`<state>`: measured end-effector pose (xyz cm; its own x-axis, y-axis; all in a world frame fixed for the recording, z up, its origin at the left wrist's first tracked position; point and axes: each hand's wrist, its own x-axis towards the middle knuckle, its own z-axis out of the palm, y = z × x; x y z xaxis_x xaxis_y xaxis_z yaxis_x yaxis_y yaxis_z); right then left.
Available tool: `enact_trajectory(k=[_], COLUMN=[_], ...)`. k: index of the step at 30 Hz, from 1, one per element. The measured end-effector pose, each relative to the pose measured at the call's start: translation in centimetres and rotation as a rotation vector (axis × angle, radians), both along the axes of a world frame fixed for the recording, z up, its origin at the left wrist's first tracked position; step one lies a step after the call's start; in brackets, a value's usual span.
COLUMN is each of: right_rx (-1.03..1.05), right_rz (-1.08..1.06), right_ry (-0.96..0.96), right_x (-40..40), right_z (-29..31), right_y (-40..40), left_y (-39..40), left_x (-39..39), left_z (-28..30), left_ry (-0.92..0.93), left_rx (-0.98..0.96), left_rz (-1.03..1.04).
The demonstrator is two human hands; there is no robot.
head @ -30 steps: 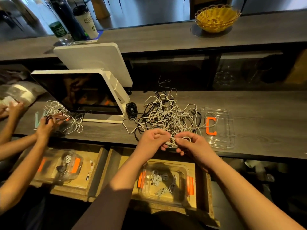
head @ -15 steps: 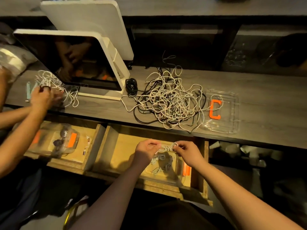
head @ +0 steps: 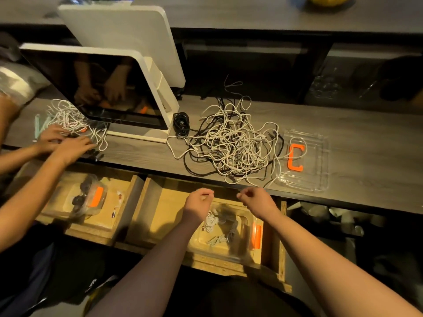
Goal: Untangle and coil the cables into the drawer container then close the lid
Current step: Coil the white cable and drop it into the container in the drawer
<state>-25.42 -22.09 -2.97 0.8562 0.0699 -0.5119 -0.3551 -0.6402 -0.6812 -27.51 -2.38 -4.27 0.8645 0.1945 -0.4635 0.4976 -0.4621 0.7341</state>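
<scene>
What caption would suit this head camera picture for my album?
Both hands, left hand and right hand, hover over the drawer container, tangled cables waiting on the counter.

On the counter (head: pixel 357 124) a cable tangle (head: pixel 231 143) lies between a monitor (head: pixel 103 88) to its left and a lid (head: pixel 304 161) to its right, a strand reaching onto the lid. A small coil (head: pixel 181 123) sits between monitor and tangle. Below the counter's front edge an open drawer (head: pixel 158 216) holds a container (head: pixel 226 232) with coiled cables (head: pixel 212 221) in it. A second drawer (head: pixel 112 216) lies to its left.
</scene>
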Motion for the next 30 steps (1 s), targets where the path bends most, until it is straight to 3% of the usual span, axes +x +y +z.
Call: enact_trajectory(k=[3,7,13,17,30], right_rx=[0.02,-0.002,-0.179,-0.284,-0.076], right_rz=[-0.124,-0.131,0.129,0.215,-0.053], right_ry=[-0.177,-0.28,-0.259,-0.189,-0.503], right_x=[1.7,4.2,6.3,6.9,7.9], right_z=[1.4,2.5,1.9,0.7,5.4], right_y=[-0.1,0.1,0.4,0.1,-1.2], left_y=[-1.4,-3.0,-4.3,-4.7,-3.7], left_x=[2.4,5.9,9.0,9.9,11.5], left_z=[0.9,1.8,1.2,0.6,6.9], left_ry=[-0.078,-0.205,-0.278,-0.247,-0.217], left_rx=[0.014,0.09,0.231,0.233,0.084], left_rz=[-0.06,-0.229,-0.521,-0.586,-0.498])
